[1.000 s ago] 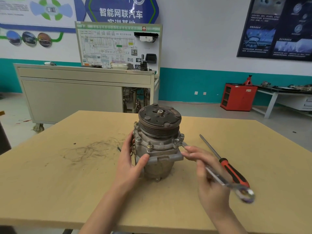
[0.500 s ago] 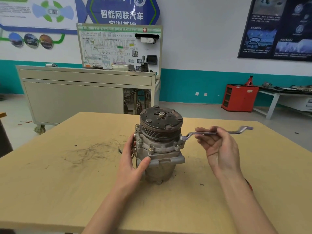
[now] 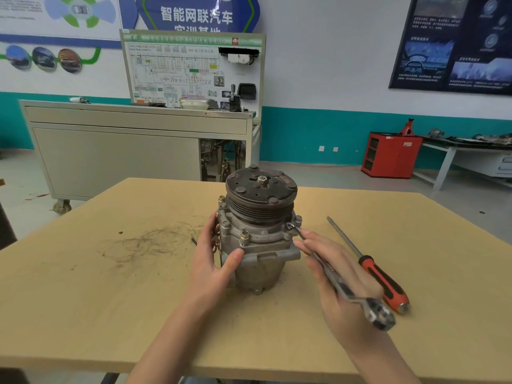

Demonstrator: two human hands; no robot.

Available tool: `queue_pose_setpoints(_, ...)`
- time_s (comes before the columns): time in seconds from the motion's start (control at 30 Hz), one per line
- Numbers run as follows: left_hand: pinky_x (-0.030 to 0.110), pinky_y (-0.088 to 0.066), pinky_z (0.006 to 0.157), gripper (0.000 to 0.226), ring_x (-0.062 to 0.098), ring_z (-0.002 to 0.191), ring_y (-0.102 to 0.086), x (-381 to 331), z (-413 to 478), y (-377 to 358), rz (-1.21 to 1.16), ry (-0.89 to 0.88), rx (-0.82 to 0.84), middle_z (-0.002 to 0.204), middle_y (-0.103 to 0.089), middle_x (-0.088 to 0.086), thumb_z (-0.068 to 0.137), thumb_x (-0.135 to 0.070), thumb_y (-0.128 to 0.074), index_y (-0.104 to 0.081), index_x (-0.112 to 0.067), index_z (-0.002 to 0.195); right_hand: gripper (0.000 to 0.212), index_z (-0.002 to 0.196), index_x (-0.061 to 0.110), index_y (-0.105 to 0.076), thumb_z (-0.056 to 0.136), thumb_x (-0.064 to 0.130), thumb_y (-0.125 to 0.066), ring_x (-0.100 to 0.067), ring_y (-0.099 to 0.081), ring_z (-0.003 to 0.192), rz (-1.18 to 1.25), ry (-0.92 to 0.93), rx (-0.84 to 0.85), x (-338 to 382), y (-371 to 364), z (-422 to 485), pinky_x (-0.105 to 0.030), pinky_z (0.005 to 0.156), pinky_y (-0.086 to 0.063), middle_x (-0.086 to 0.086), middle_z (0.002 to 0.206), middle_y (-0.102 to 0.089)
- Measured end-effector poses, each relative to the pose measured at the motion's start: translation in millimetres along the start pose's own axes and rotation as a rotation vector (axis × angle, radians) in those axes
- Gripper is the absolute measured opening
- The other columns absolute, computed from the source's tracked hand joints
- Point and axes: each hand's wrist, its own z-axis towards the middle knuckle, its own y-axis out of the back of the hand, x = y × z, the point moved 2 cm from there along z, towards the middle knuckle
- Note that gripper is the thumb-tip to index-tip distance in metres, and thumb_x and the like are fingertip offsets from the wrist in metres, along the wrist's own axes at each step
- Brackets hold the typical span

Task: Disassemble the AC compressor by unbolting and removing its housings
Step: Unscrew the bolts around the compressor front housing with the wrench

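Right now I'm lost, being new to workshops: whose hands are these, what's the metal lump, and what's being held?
The one picture comes from a camera on a person's head, looking down at their own hands. On the wooden table stands an AC compressor, pulley end up. The left hand grips its side, thumb in front. The right hand holds a wrench, its far end set against the compressor's rim. A red-handled screwdriver lies on the table further right.

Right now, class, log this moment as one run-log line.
left hand: grips compressor | right hand: holds wrench at flange bolt | screwdriver: idle on table
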Motion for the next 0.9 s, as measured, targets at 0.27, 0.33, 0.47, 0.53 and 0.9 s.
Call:
queue_pose_setpoints(0.27, 0.013, -0.033, 0.104, 0.071, -0.005, 0.131, -0.04, -1.2, -0.9, -0.3, 0.001, -0.015, 0.004, 0.14, -0.038, -0.031, 0.073, -0.059, -0.058, -0.027, -0.048, 0.136, 0.025, 0.095, 0.007, -0.068, 0.098, 0.018, -0.046, -0.022, -0.068, 0.098, 0.277, -0.155, -0.053, -15.2, -1.3, -3.0, -0.031, 0.086, -0.053, -0.012, 0.101, -0.07)
queue_pose_setpoints(0.33, 0.012, -0.034, 0.103, 0.071, -0.006, 0.13, -0.04, -1.4, -1.0, 0.1, 0.001, -0.011, 0.007, 0.137, -0.039, -0.037, 0.073, -0.059, -0.058, -0.027, -0.048, 0.136, 0.024, 0.087, 0.014, -0.059, 0.097, 0.014, -0.037, -0.027, -0.07, 0.084, 0.674, -0.536, -0.215, -29.9, -5.9, 1.2, -0.032, 0.077, -0.056, -0.012, 0.092, -0.071)
queue_pose_setpoints(0.47, 0.007, -0.034, 0.1, 0.07, -0.009, 0.128, -0.04, -2.0, -0.6, -0.7, -0.004, -0.005, 0.008, 0.131, -0.039, -0.045, 0.072, -0.06, -0.058, -0.027, -0.049, 0.135, 0.023, 0.089, 0.011, -0.044, 0.099, 0.003, -0.026, -0.025, -0.065, 0.062, 1.084, -0.956, -0.266, -69.0, -14.5, 22.8, -0.028, 0.058, -0.054, -0.019, 0.075, -0.069)
queue_pose_setpoints(0.53, 0.008, -0.034, 0.1, 0.07, -0.009, 0.128, -0.041, -2.5, -0.7, -0.8, -0.011, -0.006, 0.001, 0.134, -0.039, -0.041, 0.072, -0.059, -0.058, -0.028, -0.049, 0.135, 0.022, 0.09, 0.01, -0.044, 0.099, 0.004, -0.025, -0.023, -0.061, 0.056, 1.148, -0.995, -0.169, -80.5, -17.5, 36.9, -0.027, 0.055, -0.052, -0.02, 0.072, -0.068)
queue_pose_setpoints(0.9, 0.002, -0.03, 0.098, 0.069, -0.016, 0.126, -0.037, -4.4, -2.0, 0.3, 0.034, -0.026, -0.01, 0.137, -0.037, -0.032, 0.072, -0.058, -0.056, -0.027, -0.047, 0.134, 0.026, 0.091, 0.016, -0.06, 0.099, 0.034, -0.044, -0.015, -0.072, 0.078, 0.271, -0.211, -0.08, -32.5, 2.6, 32.2, -0.033, 0.065, -0.058, 0.0, 0.088, -0.073)
